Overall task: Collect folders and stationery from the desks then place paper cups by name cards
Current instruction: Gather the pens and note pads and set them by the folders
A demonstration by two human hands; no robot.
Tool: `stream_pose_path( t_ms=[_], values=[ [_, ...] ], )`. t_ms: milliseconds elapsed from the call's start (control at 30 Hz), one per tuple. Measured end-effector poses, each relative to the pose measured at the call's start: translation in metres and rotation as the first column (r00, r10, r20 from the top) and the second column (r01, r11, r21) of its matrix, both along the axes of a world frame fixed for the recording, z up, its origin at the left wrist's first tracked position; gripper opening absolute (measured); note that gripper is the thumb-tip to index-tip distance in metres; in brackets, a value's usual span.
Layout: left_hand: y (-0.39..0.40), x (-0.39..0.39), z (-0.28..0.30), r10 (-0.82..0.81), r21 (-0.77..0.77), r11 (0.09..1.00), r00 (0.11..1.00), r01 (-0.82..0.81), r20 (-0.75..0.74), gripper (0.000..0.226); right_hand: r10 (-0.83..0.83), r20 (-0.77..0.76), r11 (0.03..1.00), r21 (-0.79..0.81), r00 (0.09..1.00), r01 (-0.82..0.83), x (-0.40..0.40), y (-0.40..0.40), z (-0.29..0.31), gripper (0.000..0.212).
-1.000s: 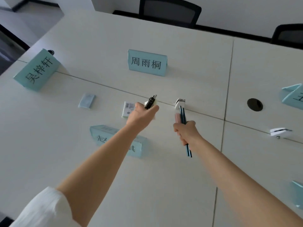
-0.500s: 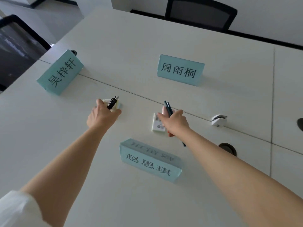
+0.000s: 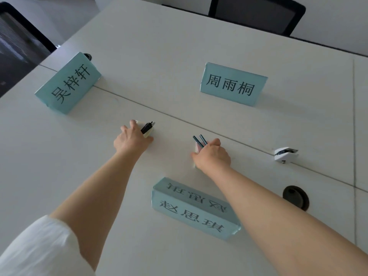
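The small pale pad [image 3: 149, 130] lies flat on the desk [image 3: 59, 166], directly under the fingertips of the left hand [image 3: 132, 139], at the far side of the hand toward the desk seam. It looks like a thin block of paper with squared corners and a matte face. The left hand is closed over a short black clip-like item [image 3: 147, 127], which projects up and forward between thumb and fingers; its finish is dark and smooth, its exact type cannot be told. The fingertips press down on the pad — the hand is already holding one item while it covers a second.

A second flat item, pale with a pinkish edge [image 3: 197, 148], lies under the right hand [image 3: 212, 156], mostly hidden by it. The right hand is curled shut around two dark blue pens [image 3: 200, 140], slim rigid rods whose long axes point away from the person and slightly left. Each hand is the nearer one for its own item; no crossing is needed.

Judgement: the next move is a pinch-and-lift of each flat piece, and thin paper flush on a smooth desk may need an edge slid up first.

Three teal folded name cards [image 3: 233, 84] stand around the work area — stiff paper tents with a slight sheen. A white clamp fitting [image 3: 284, 153] sits on the seam to the right, well apart. No paper cups are in view.
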State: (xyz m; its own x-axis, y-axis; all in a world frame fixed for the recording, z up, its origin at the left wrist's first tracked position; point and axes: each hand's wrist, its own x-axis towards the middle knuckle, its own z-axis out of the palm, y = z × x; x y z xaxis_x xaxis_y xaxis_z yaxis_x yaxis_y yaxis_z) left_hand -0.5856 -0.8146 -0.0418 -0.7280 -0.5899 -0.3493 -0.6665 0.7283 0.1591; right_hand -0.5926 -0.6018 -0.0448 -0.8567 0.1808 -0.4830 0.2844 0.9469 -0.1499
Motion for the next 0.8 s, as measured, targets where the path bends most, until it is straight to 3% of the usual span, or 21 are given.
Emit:
stream_pose_path(
  t_ms=[67,200,300,467,633,800],
  values=[
    [0.0,0.002,-0.004,0.02,0.014,1.0,1.0,-0.02,0.01,0.071,0.018,0.007,1.0,-0.006,1.0,-0.018,0.002,0.001,-0.004,0.079],
    [0.002,0.013,-0.007,0.062,0.032,0.997,0.997,-0.063,0.042,0.072,0.064,0.013,0.997,-0.031,0.998,-0.064,0.007,0.012,0.0,0.071],
    [0.003,0.027,-0.001,0.093,0.086,0.992,0.995,-0.095,0.03,0.06,0.061,0.045,0.997,-0.057,0.997,-0.059,0.014,0.027,0.009,0.07],
    [0.019,0.057,0.041,0.121,0.234,0.967,0.99,-0.1,-0.074,0.044,-0.031,-0.009,0.97,-0.242,0.999,0.028,0.038,0.052,0.042,0.065],
    [0.074,0.108,0.103,0.22,0.511,0.856,0.951,-0.08,-0.219,0.038,-0.069,0.062,0.822,-0.561,0.996,0.092,0.077,0.078,0.1,0.058],
    [0.146,0.182,0.155,0.291,0.661,0.75,0.9,-0.004,-0.325,0.032,-0.045,0.051,0.705,-0.706,0.998,0.068,0.139,0.114,0.148,0.048]
  ],
)
